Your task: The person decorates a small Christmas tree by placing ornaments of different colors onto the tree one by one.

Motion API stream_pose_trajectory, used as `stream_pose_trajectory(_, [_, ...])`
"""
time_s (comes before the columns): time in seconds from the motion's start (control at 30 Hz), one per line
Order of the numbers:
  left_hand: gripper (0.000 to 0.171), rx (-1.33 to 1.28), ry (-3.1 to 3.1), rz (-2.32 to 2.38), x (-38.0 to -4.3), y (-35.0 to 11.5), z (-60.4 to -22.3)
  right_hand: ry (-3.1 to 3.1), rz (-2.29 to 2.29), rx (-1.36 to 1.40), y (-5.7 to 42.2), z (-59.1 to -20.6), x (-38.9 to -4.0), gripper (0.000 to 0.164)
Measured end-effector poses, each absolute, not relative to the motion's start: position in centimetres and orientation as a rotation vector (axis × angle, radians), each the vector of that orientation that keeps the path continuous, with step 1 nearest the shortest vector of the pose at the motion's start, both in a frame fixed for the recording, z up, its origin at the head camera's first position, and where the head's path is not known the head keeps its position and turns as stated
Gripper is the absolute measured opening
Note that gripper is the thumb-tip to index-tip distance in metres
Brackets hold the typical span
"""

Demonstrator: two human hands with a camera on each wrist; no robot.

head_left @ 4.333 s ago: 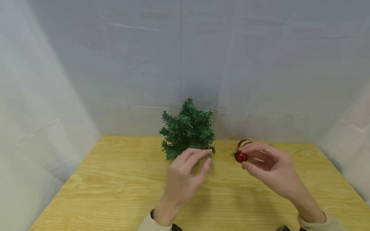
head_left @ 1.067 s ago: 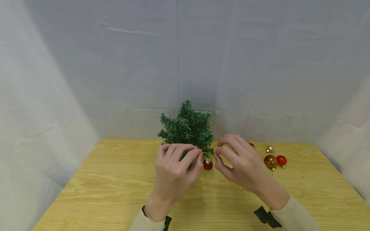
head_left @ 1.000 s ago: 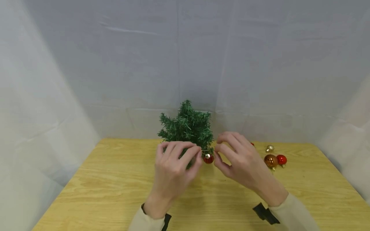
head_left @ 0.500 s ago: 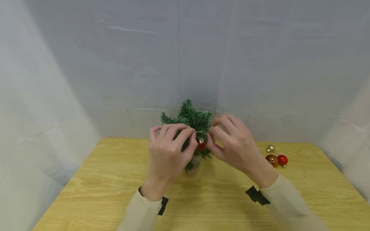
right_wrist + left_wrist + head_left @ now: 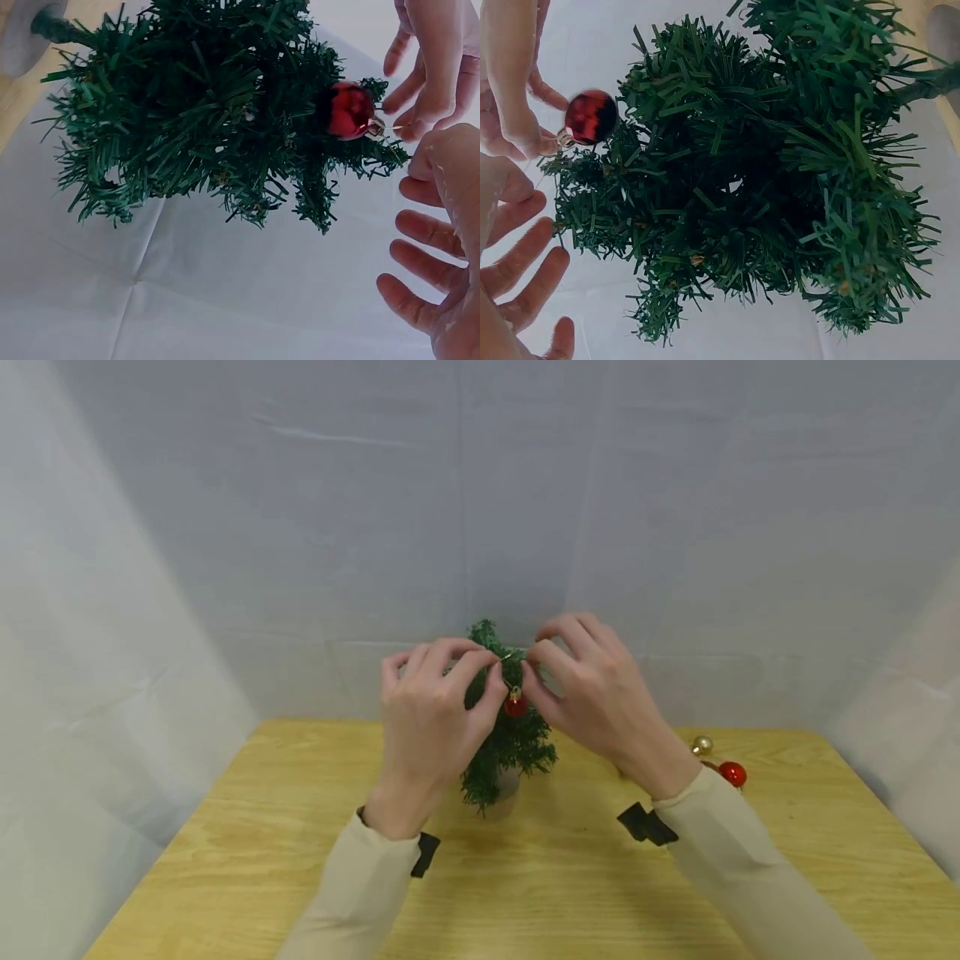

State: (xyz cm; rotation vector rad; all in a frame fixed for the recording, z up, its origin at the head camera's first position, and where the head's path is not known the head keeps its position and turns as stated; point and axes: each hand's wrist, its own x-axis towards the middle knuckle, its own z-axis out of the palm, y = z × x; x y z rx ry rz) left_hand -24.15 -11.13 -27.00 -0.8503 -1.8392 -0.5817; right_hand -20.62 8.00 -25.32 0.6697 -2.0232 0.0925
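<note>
A small artificial Christmas tree [image 5: 517, 747] stands upright on a grey base [image 5: 506, 789]. Before its upper branches hangs a shiny red bauble [image 5: 515, 705] with a gold cap, suspended from a thin gold string [image 5: 506, 657]. My left hand [image 5: 435, 710] pinches the string between thumb and forefinger. Facing it, my right hand [image 5: 592, 685] pinches the string's other side, its thumb and forefinger close together. In the right wrist view the bauble [image 5: 351, 111] lies against the branch tips. Both hands cover part of the tree's left and top right in the head view.
On the wooden table [image 5: 300, 827], right of the tree, lie a small gold bauble [image 5: 702, 745] and another red bauble [image 5: 732, 774]. My right forearm hides what lies beside them. A white cloth backdrop [image 5: 360, 552] rises behind the table's far edge.
The right hand brought the red bauble from the table's right side to the tree. Both hands then took its string and rose with it from the lower branches toward the treetop.
</note>
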Motion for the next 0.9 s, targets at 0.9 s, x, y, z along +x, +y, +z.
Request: stream_pose_trajectory(0.9, [0.018, -0.914, -1.998, -0.817, -24.7, -12.3, -27.9, -2.397, 0.482, 0.598, 8.4, -26.1, -20.1, 0.007])
